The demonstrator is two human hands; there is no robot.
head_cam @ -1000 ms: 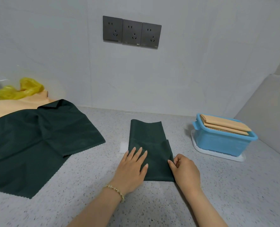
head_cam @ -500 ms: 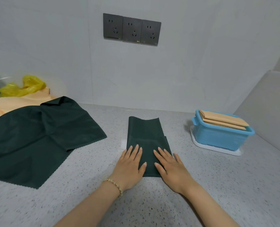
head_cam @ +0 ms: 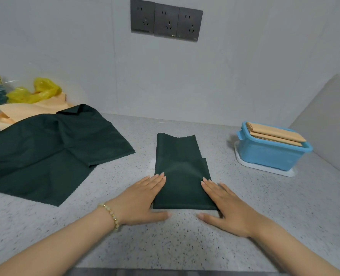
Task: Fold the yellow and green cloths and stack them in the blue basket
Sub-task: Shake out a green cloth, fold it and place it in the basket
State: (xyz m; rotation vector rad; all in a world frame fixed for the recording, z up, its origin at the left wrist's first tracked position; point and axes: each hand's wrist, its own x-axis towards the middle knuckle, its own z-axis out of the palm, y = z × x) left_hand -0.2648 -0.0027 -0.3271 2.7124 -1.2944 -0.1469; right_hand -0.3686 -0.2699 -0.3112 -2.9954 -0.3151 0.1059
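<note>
While the folded green cloth (head_cam: 182,176) lies on the surface (head_cam: 185,242), left hand (head_cam: 143,200) and right hand (head_cam: 227,206) flank it, fingers straight, flat. Blue basket (head_cam: 272,154) holds 2 folded yellow cloths (head_cam: 276,133).

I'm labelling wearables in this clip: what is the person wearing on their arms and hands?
A bracelet of small, pale yellowish round beads circles the wrist of the left hand. The right hand shows no jewellery. No sleeves or gloves are in view.

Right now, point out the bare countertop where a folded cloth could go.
Bare countertop lies between the folded green cloth and the blue basket, and between that cloth and the spread green cloth. The far left is crowded: spread green cloth, peach cloths, yellow bag.
</note>
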